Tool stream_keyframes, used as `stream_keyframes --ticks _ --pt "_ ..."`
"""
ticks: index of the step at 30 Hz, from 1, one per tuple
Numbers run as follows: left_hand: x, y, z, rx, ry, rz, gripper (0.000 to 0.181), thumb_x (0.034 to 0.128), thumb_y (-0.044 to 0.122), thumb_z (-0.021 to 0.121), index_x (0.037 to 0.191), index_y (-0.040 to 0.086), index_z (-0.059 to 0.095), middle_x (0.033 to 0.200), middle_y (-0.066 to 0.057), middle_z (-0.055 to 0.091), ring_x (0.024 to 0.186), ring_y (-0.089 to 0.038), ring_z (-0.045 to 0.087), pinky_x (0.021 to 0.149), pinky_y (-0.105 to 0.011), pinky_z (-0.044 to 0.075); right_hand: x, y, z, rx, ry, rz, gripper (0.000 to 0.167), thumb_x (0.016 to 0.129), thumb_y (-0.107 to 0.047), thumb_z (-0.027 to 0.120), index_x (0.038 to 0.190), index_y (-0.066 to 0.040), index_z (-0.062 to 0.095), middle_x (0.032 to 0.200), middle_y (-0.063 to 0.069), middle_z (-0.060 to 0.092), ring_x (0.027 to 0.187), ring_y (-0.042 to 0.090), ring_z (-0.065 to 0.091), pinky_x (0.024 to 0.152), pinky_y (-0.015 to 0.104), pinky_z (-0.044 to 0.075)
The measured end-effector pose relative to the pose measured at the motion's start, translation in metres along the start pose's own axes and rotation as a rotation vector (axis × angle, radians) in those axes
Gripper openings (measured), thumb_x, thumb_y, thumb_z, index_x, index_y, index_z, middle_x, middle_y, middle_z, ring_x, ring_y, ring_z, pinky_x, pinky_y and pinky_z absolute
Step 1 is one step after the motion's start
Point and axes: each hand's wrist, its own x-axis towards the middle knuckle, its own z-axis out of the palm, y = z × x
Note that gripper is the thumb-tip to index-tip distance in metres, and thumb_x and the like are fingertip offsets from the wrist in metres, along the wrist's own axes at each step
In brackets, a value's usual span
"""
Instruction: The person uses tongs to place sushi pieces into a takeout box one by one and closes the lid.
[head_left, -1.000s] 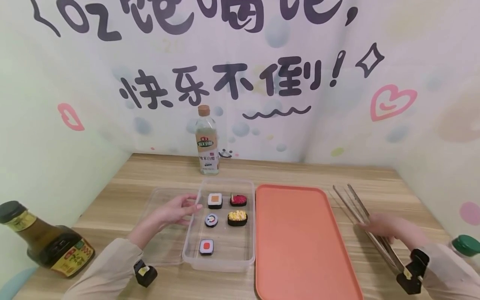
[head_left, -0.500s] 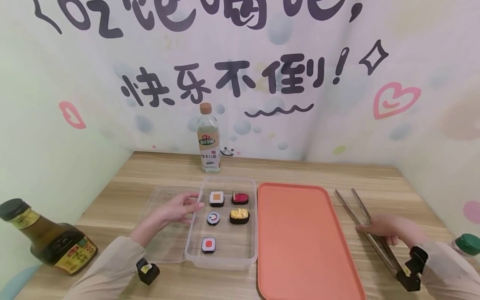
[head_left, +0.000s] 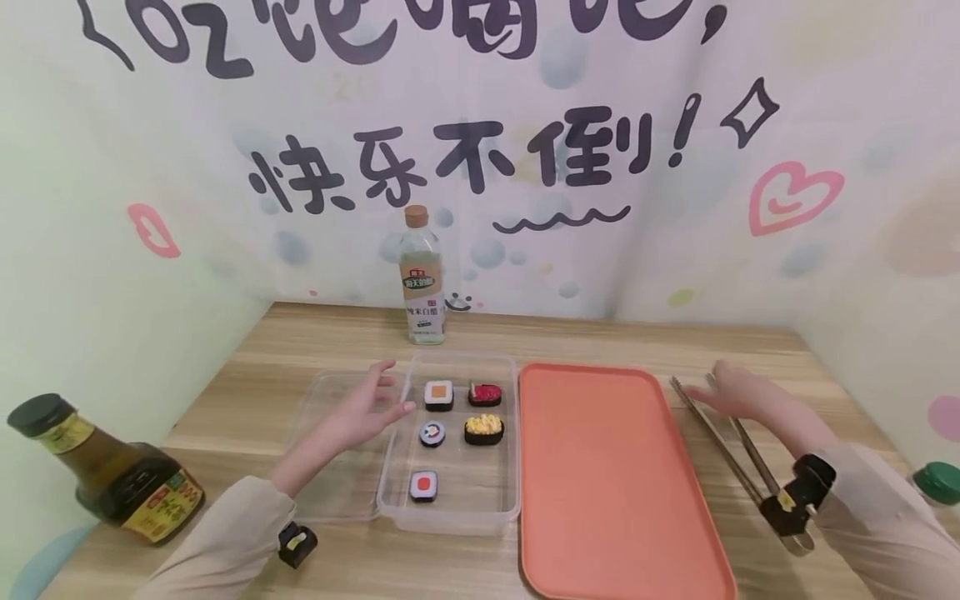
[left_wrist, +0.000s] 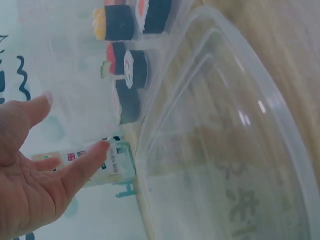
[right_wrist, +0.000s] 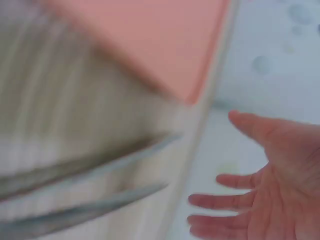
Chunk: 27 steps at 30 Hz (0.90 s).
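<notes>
A clear plastic container (head_left: 450, 522) holds several sushi pieces, among them a corn-topped one (head_left: 483, 428), a red-topped one (head_left: 485, 393) and a roll with a red centre (head_left: 423, 485). My left hand (head_left: 369, 410) is beside its left wall, thumb and fingers spread, gripping nothing; in the left wrist view the palm (left_wrist: 35, 195) shows bare. To the right, metal tongs (head_left: 717, 441) lie on the table with their arms apart. Over their far tips is my right hand (head_left: 742, 393), fingers loosely extended; the right wrist view shows that palm (right_wrist: 295, 185) bare, away from the tongs.
An orange tray (head_left: 622, 483) lies between the container and the tongs. A transparent lid (head_left: 330, 492) is left of the container. A vinegar bottle (head_left: 423, 292) stands at the back, a dark sauce bottle (head_left: 123, 479) at the left. A green cap (head_left: 937, 483) shows far right.
My right hand has let go of the tongs' middle and moved forward to their tips; the arms have spread wider. My left hand's fingers have lifted and spread beside the container.
</notes>
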Motion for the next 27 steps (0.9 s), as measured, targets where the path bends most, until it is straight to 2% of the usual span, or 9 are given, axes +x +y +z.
stream_keyframes --ticks 3,6,7,11,15,19,23,25,27 --pt "-0.002 -0.005 -0.006 0.081 0.057 0.013 0.072 0.0922 0.038 0.050 0.142 -0.002 0.017 0.140 -0.032 0.030 0.126 -0.046 0.036 0.104 -0.056 0.037 0.011 -0.033 -0.011 0.104 -0.018 -0.041 0.078 0.094 -0.045 0.040 0.125 0.025 0.029 0.113 0.044 0.048 0.101 0.048 0.054 0.082 0.053 0.048" --pt "-0.005 -0.015 -0.016 0.089 0.070 -0.002 0.065 0.0967 0.037 0.040 0.140 -0.007 0.020 0.139 -0.036 0.027 0.126 -0.049 0.034 0.104 -0.058 0.036 0.021 -0.074 -0.020 0.302 -0.080 -0.064 0.078 0.094 -0.048 0.037 0.136 0.016 0.021 0.132 0.038 0.038 0.118 0.048 0.042 0.094 0.056 0.043" --pt "-0.006 -0.019 -0.019 0.088 0.072 -0.011 0.063 0.0978 0.036 0.037 0.139 -0.009 0.020 0.138 -0.038 0.026 0.125 -0.051 0.033 0.104 -0.058 0.035 0.024 -0.089 -0.022 0.380 -0.107 -0.065 0.078 0.094 -0.049 0.036 0.139 0.012 0.018 0.139 0.036 0.029 0.124 0.048 0.036 0.098 0.057 0.041" --pt "-0.014 -0.032 -0.032 0.086 0.064 -0.057 0.065 0.0999 0.037 0.027 0.136 -0.016 0.017 0.137 -0.042 0.022 0.126 -0.054 0.028 0.104 -0.061 0.032 0.038 -0.151 -0.029 0.723 -0.193 -0.083 0.075 0.094 -0.048 0.038 0.143 0.003 0.015 0.146 0.027 0.022 0.133 0.043 0.028 0.107 0.051 0.037" --pt "-0.023 -0.045 -0.037 0.065 0.047 -0.113 0.066 0.1001 0.038 0.022 0.136 -0.017 0.014 0.137 -0.043 0.021 0.127 -0.055 0.023 0.106 -0.062 0.027 0.053 -0.219 -0.029 0.968 -0.274 -0.083 0.072 0.095 -0.046 0.038 0.144 0.001 0.013 0.147 0.024 0.025 0.135 0.039 0.027 0.109 0.047 0.036" --pt "-0.028 -0.055 -0.035 0.041 0.027 -0.148 0.065 0.1006 0.037 0.019 0.135 -0.018 0.014 0.137 -0.044 0.019 0.128 -0.055 0.020 0.108 -0.062 0.023 0.066 -0.274 -0.019 1.099 -0.365 -0.089 0.070 0.095 -0.045 0.038 0.146 -0.004 0.011 0.147 0.024 0.025 0.135 0.038 0.028 0.109 0.046 0.036" --pt "-0.031 -0.059 -0.029 0.081 0.021 -0.193 0.068 0.0998 0.042 0.016 0.137 -0.015 0.015 0.139 -0.041 0.020 0.129 -0.053 0.021 0.108 -0.061 0.025 0.078 -0.312 -0.002 1.199 -0.484 -0.079 0.070 0.095 -0.044 0.040 0.147 -0.010 0.008 0.148 0.024 0.021 0.136 0.039 0.024 0.108 0.050 0.035" --pt "-0.033 -0.060 -0.027 0.096 0.026 -0.206 0.069 0.0992 0.044 0.015 0.137 -0.014 0.016 0.139 -0.040 0.021 0.129 -0.053 0.022 0.108 -0.061 0.026 0.083 -0.326 0.008 1.258 -0.522 -0.030 0.071 0.095 -0.042 0.042 0.147 -0.011 0.007 0.149 0.027 0.015 0.137 0.043 0.017 0.110 0.053 0.031" --pt "-0.034 -0.062 -0.026 0.086 0.033 -0.205 0.070 0.0989 0.045 0.015 0.138 -0.014 0.016 0.138 -0.040 0.022 0.128 -0.053 0.022 0.107 -0.061 0.027 0.087 -0.341 0.020 1.297 -0.521 0.042 0.071 0.094 -0.039 0.045 0.147 -0.010 0.008 0.151 0.026 0.008 0.138 0.045 0.009 0.112 0.058 0.023"
